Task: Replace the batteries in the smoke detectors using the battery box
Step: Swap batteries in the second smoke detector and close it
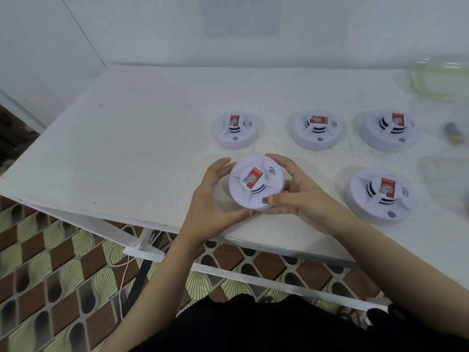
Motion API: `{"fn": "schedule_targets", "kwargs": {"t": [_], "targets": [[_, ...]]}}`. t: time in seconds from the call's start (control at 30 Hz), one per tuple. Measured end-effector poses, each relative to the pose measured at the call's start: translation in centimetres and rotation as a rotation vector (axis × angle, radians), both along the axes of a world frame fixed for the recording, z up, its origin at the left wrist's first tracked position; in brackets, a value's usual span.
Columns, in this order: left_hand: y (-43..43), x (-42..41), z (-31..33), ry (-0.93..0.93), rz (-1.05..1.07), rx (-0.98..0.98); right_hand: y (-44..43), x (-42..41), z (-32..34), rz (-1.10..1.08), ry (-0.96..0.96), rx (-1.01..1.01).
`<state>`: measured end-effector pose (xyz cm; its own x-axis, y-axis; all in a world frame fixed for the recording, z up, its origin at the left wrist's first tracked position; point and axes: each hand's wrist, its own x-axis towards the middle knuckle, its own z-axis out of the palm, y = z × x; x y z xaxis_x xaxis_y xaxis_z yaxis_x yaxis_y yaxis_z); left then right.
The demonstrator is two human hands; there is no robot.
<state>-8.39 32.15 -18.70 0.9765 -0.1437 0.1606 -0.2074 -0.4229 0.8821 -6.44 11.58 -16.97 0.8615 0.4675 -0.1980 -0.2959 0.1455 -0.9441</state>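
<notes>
A round white smoke detector [253, 182] with a red label on top is held just above the near edge of the white table [132, 148]. My left hand [213, 196] grips its left rim with curled fingers. My right hand [297, 191] grips its right side, thumb lying over the front rim. Several more detectors of the same kind lie on the table: three in a back row, the left one [234, 130], the middle one [316, 129] and the right one [388, 129], and one at the near right [380, 195]. A clear plastic box [441, 80] stands blurred at the back right.
A small dark cylindrical object [454, 134], blurred, lies at the right edge of the table. A white wall runs behind the table. Below the near edge are the white table frame [253, 275], a patterned tiled floor and a thin cable.
</notes>
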Motion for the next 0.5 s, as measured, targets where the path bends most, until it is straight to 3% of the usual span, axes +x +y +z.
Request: {"fn": "schedule_targets", "kwargs": {"t": [0.5], "targets": [[-0.12,0.22,0.24,-0.048,-0.062,0.047,0.09,0.08,-0.29,-0.024,-0.009,0.044]]}}
